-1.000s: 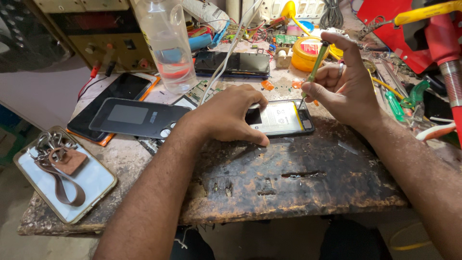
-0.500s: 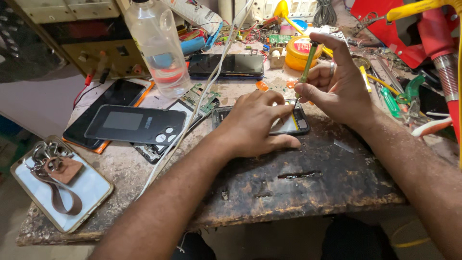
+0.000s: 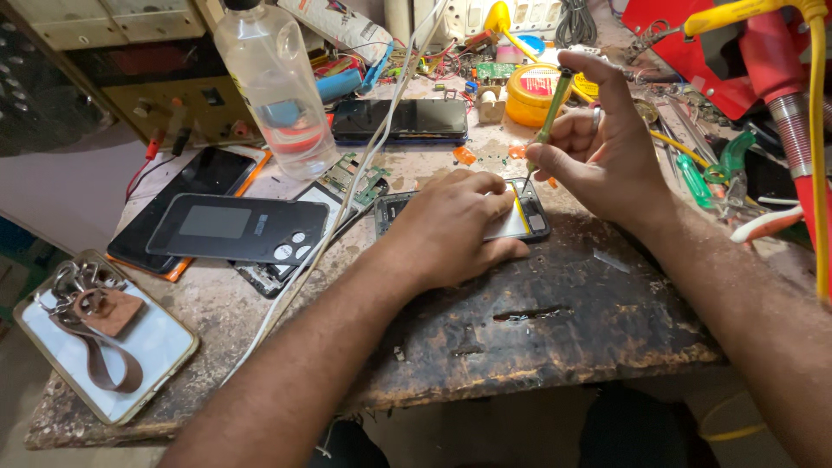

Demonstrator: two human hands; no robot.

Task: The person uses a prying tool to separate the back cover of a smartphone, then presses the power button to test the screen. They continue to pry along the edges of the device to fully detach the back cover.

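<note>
Fingers of right hand (image 3: 607, 147) pinch screwdriver (image 3: 548, 121); left hand (image 3: 451, 230) flat on opened phone (image 3: 520, 217); bottle (image 3: 276, 87) part-full

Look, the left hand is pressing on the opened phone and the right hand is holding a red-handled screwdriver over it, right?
Not quite. The head view shows the right hand holding a green-handled screwdriver, not red; the left hand does press on the opened phone.

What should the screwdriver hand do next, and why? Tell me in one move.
Probably turn the screwdriver in place: its tip already sits at the top edge of the opened phone, the right hand pinches it upright, and the left hand presses the phone flat.
</note>
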